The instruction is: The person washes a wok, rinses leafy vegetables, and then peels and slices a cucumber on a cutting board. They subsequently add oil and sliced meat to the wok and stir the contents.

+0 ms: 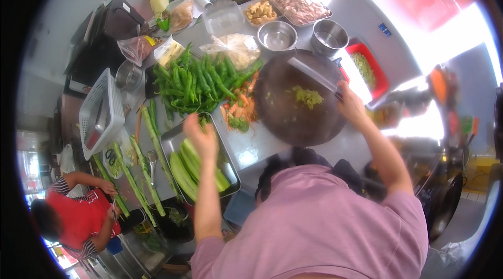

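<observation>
My right hand (350,102) grips the handle of a kitchen cleaver (312,74), its blade held over a round, dark chopping board (298,125). A small heap of chopped green vegetable (308,97) lies on the board. Blurred, my left hand (203,137) is above a steel tray (231,167); something green shows beside its fingers, but I cannot tell whether it is held. Long peeled pale-green stems (183,176) lie in the tray. Between tray and board is a pile of orange carrot-like pieces (241,106).
Green chillies (192,82) are heaped behind the tray. Steel bowls (277,36) stand beyond the board, and a red container (379,70) of shredded vegetable sits right. At left, a co-worker in red (84,216) handles long green stalks (135,184) near a white plastic basket (118,102).
</observation>
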{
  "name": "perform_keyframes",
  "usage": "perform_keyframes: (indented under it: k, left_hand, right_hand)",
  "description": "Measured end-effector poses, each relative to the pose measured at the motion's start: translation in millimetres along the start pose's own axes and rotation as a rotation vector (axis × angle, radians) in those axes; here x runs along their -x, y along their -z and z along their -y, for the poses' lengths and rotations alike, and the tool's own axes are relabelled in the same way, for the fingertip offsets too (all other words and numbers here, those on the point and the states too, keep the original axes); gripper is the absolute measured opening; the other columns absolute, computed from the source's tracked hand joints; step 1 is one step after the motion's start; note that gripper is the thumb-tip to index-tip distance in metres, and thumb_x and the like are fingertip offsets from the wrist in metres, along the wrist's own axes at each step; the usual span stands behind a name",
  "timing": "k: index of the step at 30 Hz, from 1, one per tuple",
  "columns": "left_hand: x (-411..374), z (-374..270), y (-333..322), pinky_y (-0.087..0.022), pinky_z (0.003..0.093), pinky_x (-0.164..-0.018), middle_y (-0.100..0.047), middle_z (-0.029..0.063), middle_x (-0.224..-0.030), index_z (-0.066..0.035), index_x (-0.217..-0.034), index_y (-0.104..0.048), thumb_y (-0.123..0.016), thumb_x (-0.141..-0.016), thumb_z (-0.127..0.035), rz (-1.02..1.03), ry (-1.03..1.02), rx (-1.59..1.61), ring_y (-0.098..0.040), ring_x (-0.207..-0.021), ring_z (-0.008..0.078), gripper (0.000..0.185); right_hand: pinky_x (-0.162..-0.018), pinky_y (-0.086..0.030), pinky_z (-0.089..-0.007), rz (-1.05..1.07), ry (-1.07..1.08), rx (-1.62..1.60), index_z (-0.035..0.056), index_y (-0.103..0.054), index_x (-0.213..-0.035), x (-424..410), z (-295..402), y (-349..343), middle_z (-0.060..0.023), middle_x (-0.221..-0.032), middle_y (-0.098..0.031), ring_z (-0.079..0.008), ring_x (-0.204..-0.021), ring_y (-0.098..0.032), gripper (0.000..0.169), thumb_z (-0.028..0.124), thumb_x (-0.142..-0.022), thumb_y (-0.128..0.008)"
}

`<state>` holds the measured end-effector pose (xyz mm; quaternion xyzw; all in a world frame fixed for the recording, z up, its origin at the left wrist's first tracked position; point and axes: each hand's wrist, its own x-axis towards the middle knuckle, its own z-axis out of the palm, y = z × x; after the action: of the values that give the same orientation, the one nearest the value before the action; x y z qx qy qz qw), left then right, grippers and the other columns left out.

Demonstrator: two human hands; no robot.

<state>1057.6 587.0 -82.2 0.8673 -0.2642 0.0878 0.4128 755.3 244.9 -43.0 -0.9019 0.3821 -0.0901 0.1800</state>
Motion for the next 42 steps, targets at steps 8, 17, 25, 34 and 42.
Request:
perform_keyframes:
  k: [8,17,25,34,42]
  left_hand:
    - [57.8,-126.1,-113.4,-0.013,0.0521,-0.111,-0.011,0.0285,-0.147,0.001,-0.143,-0.015,-0.077,-0.068,-0.038,0.534,-0.328,0.019,-0.011,-0.137,0.0424,0.104]
    - [64.4,-120.9,-133.5,-0.019,0.0529,-0.108,-0.023,0.0258,-0.144,-0.003,-0.142,-0.025,-0.066,-0.080,-0.032,0.366,-0.360,-0.019,-0.021,-0.134,0.0421,0.080]
    - [22.7,-108.2,-141.7,-0.024,0.0493,-0.108,-0.052,0.0076,-0.129,-0.013,-0.125,-0.054,-0.054,-0.089,-0.027,0.172,-0.530,-0.191,-0.043,-0.125,0.0283,0.039]
    - [-12.7,-54.9,-121.7,-0.038,0.0433,-0.097,-0.064,0.0051,-0.103,-0.010,-0.083,-0.069,-0.067,-0.078,-0.016,-0.013,-0.483,-0.274,-0.057,-0.102,0.0262,0.008]
    - [-11.0,-72.5,-80.9,-0.043,0.0450,-0.068,-0.059,0.0138,-0.084,-0.005,-0.088,-0.062,-0.067,-0.078,-0.027,-0.008,-0.303,-0.436,-0.056,-0.076,0.0312,0.025]
  right_hand:
    - [-0.036,-0.043,-0.0271,0.067,-0.665,-0.958,0.0040,-0.050,-0.094,118.3,-48.2,-5.8,-0.0027,-0.058,-0.048,-0.0116,-0.042,-0.048,0.021,0.025,-0.093,-0.052]
    - [-0.038,-0.044,-0.0296,0.228,-0.517,-0.736,-0.0032,-0.052,-0.085,97.5,54.4,-25.2,-0.0074,-0.057,-0.055,-0.0149,-0.043,-0.054,0.028,0.024,-0.091,-0.056]
    - [-0.045,-0.047,-0.0320,0.359,-0.312,-0.834,-0.0031,-0.056,-0.087,73.1,126.7,-63.5,-0.0106,-0.064,-0.061,-0.0170,-0.047,-0.058,0.030,0.027,-0.091,-0.057]
    - [-0.049,-0.047,-0.0327,0.173,-0.296,-0.680,0.0025,-0.052,-0.098,58.6,100.5,-18.6,-0.0117,-0.065,-0.057,-0.0204,-0.056,-0.060,0.019,0.020,-0.093,-0.051]
    - [-0.064,-0.050,-0.0398,-0.074,0.374,-0.219,0.0241,-0.056,-0.118,50.4,76.8,-94.2,-0.0137,-0.092,-0.055,-0.0288,-0.082,-0.059,0.034,0.019,-0.086,-0.045]
